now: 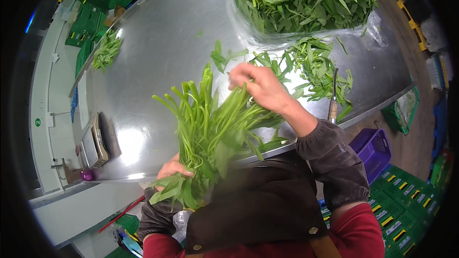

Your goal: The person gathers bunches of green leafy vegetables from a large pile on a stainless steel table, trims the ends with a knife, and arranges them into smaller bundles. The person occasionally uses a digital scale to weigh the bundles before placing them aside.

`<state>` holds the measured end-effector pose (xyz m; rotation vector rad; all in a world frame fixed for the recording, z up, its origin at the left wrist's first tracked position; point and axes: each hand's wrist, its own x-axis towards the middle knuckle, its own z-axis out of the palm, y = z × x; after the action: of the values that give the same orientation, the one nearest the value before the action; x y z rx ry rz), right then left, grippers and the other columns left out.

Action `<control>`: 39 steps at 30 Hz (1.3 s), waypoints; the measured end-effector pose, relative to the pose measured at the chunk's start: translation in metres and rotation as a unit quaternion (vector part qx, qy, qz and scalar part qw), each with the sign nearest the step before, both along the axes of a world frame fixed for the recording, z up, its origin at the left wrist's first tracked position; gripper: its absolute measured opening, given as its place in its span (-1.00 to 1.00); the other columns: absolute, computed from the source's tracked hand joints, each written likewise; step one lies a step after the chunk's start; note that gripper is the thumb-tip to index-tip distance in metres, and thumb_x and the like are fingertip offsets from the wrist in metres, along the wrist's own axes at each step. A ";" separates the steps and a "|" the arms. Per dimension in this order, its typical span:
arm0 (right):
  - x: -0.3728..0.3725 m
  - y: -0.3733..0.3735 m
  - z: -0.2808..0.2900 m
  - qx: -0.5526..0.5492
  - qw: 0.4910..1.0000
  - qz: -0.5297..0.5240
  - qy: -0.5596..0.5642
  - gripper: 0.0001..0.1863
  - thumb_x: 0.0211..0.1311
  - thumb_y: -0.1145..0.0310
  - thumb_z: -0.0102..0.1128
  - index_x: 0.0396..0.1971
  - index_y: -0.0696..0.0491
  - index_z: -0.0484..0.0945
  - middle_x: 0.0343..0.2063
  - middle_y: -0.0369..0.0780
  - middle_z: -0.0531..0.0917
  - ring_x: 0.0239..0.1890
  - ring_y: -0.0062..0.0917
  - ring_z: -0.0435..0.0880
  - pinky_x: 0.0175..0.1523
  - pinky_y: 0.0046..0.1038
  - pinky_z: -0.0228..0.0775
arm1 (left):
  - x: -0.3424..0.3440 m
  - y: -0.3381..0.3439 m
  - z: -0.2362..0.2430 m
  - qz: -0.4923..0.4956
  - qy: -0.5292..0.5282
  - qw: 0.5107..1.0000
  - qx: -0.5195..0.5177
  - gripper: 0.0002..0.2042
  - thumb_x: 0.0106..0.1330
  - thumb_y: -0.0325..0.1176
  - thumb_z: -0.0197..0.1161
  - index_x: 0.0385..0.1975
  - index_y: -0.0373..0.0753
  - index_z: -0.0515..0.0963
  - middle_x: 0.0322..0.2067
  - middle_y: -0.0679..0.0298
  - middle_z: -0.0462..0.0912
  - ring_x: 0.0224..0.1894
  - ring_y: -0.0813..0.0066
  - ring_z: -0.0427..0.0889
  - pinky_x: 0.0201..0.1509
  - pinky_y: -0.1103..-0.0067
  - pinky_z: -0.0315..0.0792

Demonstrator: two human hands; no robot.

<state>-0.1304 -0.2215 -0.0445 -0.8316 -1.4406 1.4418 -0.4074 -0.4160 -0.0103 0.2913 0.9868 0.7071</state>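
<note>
A worker's left hand clamps a bunch of leafy green stalks upright at its leafy end, steadying it while the right hand pinches its stems above a steel table.

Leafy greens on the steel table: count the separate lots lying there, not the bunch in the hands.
3: a big heap on clear plastic at the far edge, loose stems beside the knife, and a small pile far left.

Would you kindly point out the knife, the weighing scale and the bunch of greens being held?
knife (pixel 333 107), head view, on its wooden handle.
weighing scale (pixel 93 142), head view, on its flat top.
bunch of greens (pixel 210 129), head view, on the middle of the stems.
</note>
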 end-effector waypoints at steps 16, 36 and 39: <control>0.019 0.017 0.002 0.043 0.959 0.221 -0.171 -0.79 0.03 0.29 0.38 -0.41 0.13 0.68 -0.58 -0.30 0.66 -0.51 -0.70 0.54 -0.34 -0.59 0.35 | -0.004 -0.046 -0.017 0.034 -0.002 0.999 -0.033 -0.36 -0.15 -0.67 0.18 0.11 -0.44 0.33 -0.11 0.03 0.54 -0.12 0.27 0.58 0.01 0.43 0.46; -0.075 -0.049 0.033 0.045 0.939 0.106 -0.324 -0.64 0.15 0.11 0.24 -0.45 0.18 0.66 -0.65 -0.14 0.64 -0.67 -0.40 0.59 -0.29 -0.37 0.47 | -0.037 -0.039 0.035 0.096 0.067 0.993 -0.003 -0.35 -0.05 -0.65 0.12 0.20 -0.37 0.25 -0.06 0.13 0.50 -0.07 0.34 0.54 0.06 0.52 0.41; -0.114 -0.052 0.030 -0.134 0.937 0.208 -0.245 -0.76 0.18 0.32 0.21 -0.35 0.22 0.64 -0.67 -0.22 0.63 -0.75 -0.63 0.51 -0.62 -0.53 0.35 | -0.042 -0.041 0.035 0.137 0.101 0.985 -0.016 -0.36 -0.12 -0.67 0.16 0.13 -0.38 0.30 -0.07 0.07 0.52 -0.08 0.24 0.58 0.03 0.38 0.51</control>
<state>-0.2442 -0.2737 -0.0141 -1.1668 -1.9049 1.8676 -0.4497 -0.4572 0.0243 0.2026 1.2444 0.9229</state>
